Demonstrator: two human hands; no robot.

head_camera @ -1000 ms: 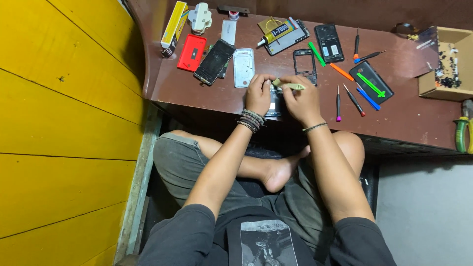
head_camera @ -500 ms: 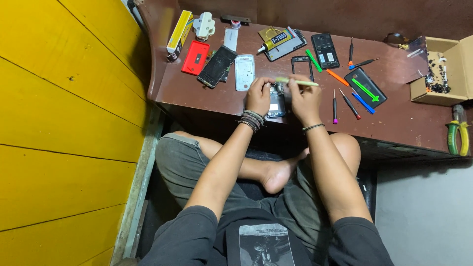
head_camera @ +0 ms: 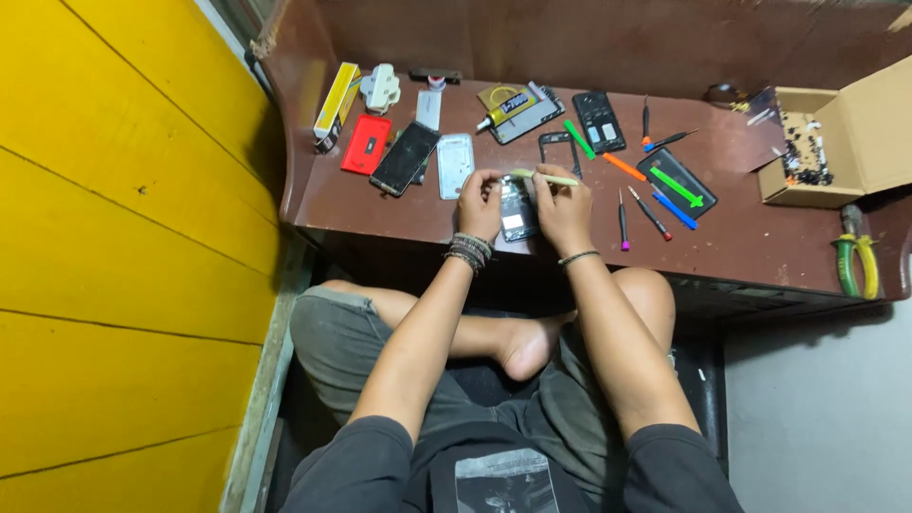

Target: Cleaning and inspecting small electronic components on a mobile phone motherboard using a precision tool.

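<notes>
Together, both hands — left hand point(head_camera: 480, 204), right hand point(head_camera: 564, 207) — grip one opened phone point(head_camera: 517, 209).

Opened phone point(head_camera: 516, 211) on table point(head_camera: 741, 249) — box point(head_camera: 825, 147) far right.

Hidden and unclear parts

Both hands cover much of the opened phone point(head_camera: 517, 211); the small parts in the cardboard box point(head_camera: 825, 142) are too tiny to identify.
</notes>
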